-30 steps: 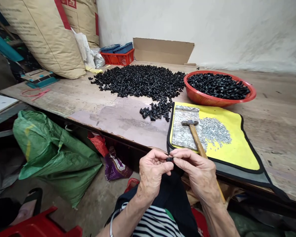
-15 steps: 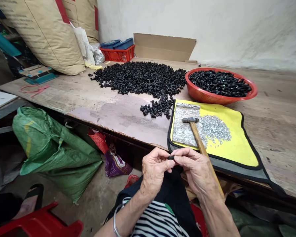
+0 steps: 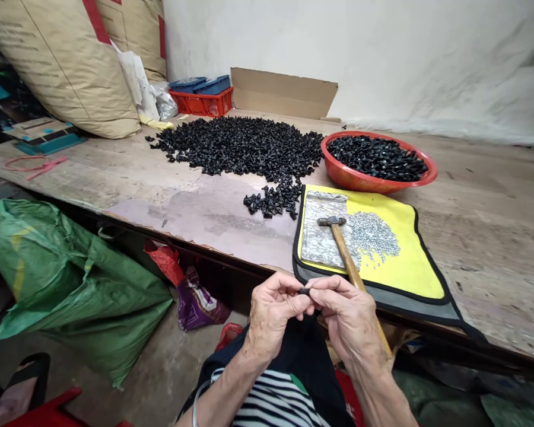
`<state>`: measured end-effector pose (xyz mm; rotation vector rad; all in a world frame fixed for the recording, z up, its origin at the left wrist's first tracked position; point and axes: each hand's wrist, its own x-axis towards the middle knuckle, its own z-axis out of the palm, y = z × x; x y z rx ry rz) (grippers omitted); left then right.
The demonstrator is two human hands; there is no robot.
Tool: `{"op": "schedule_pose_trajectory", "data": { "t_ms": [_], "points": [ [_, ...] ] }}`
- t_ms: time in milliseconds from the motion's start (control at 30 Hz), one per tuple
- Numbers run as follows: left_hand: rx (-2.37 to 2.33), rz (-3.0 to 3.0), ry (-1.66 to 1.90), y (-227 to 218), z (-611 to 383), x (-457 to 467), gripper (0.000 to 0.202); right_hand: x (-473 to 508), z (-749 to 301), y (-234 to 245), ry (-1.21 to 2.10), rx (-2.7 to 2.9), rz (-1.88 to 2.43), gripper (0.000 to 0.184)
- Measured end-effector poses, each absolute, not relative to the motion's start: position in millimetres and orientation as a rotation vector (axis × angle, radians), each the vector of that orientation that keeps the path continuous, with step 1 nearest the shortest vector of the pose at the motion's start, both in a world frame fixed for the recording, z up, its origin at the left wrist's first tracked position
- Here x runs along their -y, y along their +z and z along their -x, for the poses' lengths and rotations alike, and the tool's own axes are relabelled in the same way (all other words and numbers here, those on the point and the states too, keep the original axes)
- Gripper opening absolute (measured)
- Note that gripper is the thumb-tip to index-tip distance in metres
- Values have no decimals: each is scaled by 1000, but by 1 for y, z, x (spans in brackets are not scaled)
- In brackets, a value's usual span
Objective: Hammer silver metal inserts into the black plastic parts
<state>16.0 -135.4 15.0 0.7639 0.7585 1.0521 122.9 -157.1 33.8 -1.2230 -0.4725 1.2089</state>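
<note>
My left hand [image 3: 273, 314] and my right hand [image 3: 347, 317] meet over my lap, just in front of the table edge. Both pinch one small black plastic part [image 3: 304, 291] between thumbs and fingertips. Just beyond them a hammer [image 3: 342, 249] lies with its head on a grey metal block [image 3: 323, 228], on a yellow mat [image 3: 409, 261]. A heap of small silver pieces [image 3: 374, 234] sits on the mat beside the block. Many black parts [image 3: 240, 145] are spread over the table behind.
A red basin [image 3: 351, 175] full of black parts stands behind the mat. Large tan sacks [image 3: 62, 65], a red crate [image 3: 202, 104] and a cardboard piece [image 3: 285, 92] line the back. A green bag [image 3: 71, 279] lies on the floor at left.
Both hands stay pinched on the small black part. The view has swung slightly to the right, so everything on the table sits a little further left.
</note>
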Motion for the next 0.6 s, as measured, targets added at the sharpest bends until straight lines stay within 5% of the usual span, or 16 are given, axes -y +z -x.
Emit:
{"op": "schedule_pose_trajectory", "data": {
  "t_ms": [600],
  "points": [
    [-761,-716,1041,20,-22,126,13,156,-126,36,1070,656,1382,14]
  ]
}}
